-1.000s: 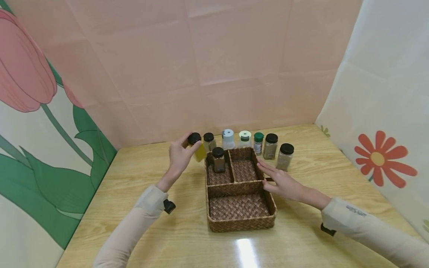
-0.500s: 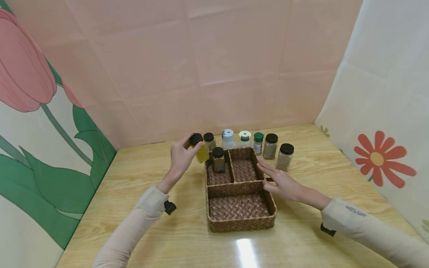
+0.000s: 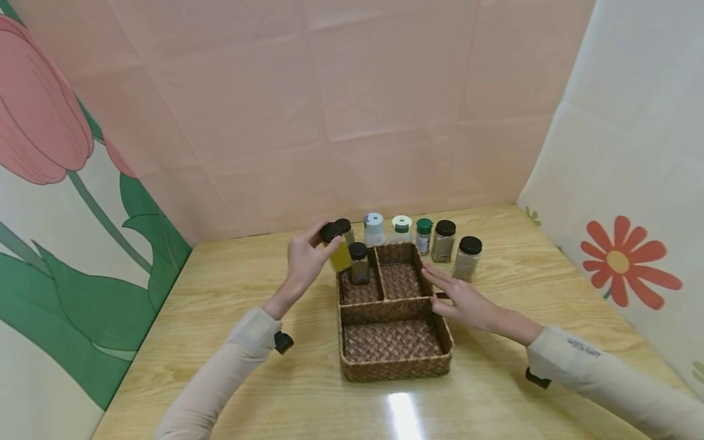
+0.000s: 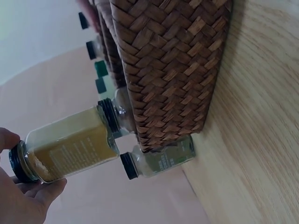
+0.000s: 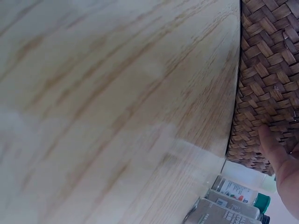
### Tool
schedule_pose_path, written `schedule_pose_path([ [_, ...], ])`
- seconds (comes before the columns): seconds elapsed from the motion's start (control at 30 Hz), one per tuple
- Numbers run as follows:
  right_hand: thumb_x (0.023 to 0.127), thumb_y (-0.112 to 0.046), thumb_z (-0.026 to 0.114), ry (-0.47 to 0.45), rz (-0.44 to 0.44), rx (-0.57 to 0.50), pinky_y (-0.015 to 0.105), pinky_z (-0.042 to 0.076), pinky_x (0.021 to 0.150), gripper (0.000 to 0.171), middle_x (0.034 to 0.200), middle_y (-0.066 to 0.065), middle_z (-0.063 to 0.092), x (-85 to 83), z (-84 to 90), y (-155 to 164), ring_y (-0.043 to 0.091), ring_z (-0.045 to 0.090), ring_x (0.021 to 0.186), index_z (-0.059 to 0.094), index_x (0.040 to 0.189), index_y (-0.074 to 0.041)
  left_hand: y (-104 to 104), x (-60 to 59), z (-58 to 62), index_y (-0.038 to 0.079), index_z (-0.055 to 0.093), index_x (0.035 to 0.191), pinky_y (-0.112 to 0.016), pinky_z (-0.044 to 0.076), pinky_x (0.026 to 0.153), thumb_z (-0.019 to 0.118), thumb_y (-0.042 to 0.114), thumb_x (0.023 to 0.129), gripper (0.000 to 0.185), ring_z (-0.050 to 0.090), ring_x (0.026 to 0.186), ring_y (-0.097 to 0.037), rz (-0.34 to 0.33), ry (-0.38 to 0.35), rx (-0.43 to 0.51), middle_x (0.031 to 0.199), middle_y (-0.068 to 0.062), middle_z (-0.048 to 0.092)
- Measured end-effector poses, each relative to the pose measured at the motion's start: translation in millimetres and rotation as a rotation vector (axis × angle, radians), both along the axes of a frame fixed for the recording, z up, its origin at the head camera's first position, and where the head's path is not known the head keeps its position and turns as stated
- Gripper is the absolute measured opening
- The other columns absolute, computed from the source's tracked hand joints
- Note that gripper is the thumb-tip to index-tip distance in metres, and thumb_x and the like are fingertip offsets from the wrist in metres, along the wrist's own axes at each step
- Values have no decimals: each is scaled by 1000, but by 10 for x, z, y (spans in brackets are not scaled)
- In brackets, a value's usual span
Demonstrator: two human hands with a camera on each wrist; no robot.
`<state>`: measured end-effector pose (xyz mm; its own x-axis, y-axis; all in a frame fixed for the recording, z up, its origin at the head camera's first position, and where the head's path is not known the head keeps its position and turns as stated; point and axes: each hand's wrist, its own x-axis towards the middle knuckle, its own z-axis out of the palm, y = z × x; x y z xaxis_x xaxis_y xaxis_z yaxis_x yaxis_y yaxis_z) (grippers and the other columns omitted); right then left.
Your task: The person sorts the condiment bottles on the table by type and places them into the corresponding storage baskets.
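The left hand point(image 3: 304, 263) grips a yellow spice jar point(image 3: 338, 252) by its black cap, in the air beside the woven basket point(image 3: 393, 360). The right hand point(image 3: 461, 297) lies with straight fingers against the basket's right wall — it holds nothing.

**Jar row and printed panels around the table**

Wooden table point(image 3: 231, 379). Along its far edge, left to right:
- white-capped bottle point(image 3: 374, 229)
- pale-green-capped bottle point(image 3: 401, 228)
- green-lidded jar point(image 3: 423, 235)
- two black-lidded jars point(image 3: 443, 240) point(image 3: 467, 258)

Tulip panel point(image 3: 44, 122) is left of the table, pink wall point(image 3: 357, 91) behind it, red-flower panel point(image 3: 627, 260) to its right.
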<state>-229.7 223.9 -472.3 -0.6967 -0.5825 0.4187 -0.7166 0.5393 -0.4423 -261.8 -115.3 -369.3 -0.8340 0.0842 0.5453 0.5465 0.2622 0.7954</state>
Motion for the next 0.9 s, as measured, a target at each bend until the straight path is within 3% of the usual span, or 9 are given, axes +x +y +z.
schedule_pose_path([
  [0.2, 90, -3, 59, -1, -12, 13, 19, 38, 45, 60, 153, 30, 31, 5, -6, 7, -9, 26, 42, 39, 143, 16, 88, 183, 145, -13, 56, 131, -53, 49, 91, 72, -3, 88, 47, 64, 106, -43, -50, -1, -11, 120, -36, 60],
  [0.4, 91, -4, 60, 3, -11, 22, 19, 36, 43, 60, 154, 28, 30, -10, -6, 7, -10, 22, 41, 38, 144, 15, 136, 314, 272, -14, 55, 131, -52, 49, 93, 70, -5, 88, 46, 63, 108, -45, -69, -14, -47, 126, -37, 56],
  [0.9, 92, -6, 59, -18, -20, 32, 20, 37, 46, 61, 155, 26, 29, -27, -28, 19, -8, 22, 42, 38, 145, 13, 196, 315, 153, -12, 55, 132, -51, 50, 90, 69, -3, 90, 46, 61, 113, -42, -128, -40, -109, 126, -35, 57],
])
